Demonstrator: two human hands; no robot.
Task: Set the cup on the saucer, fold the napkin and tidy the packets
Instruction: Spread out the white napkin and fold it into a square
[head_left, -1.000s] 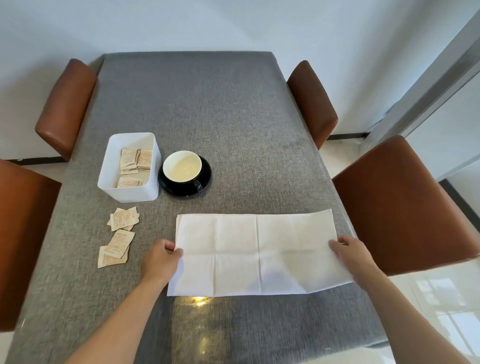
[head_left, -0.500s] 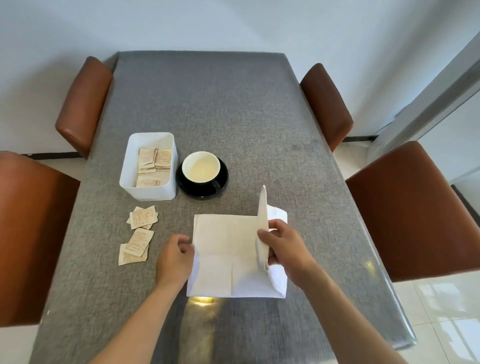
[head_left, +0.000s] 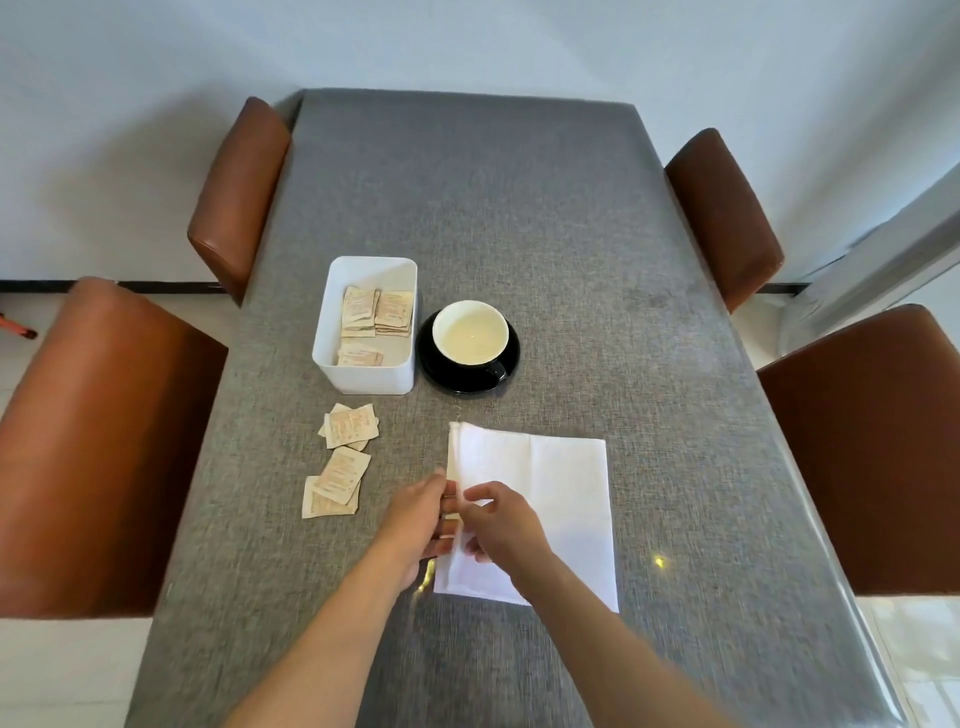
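Observation:
The white napkin (head_left: 550, 499) lies folded in half on the grey table (head_left: 519, 218), near the front. My left hand (head_left: 423, 512) and my right hand (head_left: 498, 519) meet at its left edge, fingers pinching the paper layers there. Behind it the white-lined cup (head_left: 470, 332) stands on the black saucer (head_left: 509, 374). To the cup's left, a white box (head_left: 363, 374) holds several beige packets (head_left: 376, 312). More loose packets (head_left: 343, 452) lie on the cloth in front of the box, left of the napkin.
Four brown leather chairs stand around the table: near left (head_left: 98, 447), far left (head_left: 239, 187), far right (head_left: 722, 218) and near right (head_left: 872, 447). A pale wall is behind the table.
The napkin was spread out wide with a hand at each end. My right hand carried the right half over to the left, and it now lies folded with both hands at the left edge.

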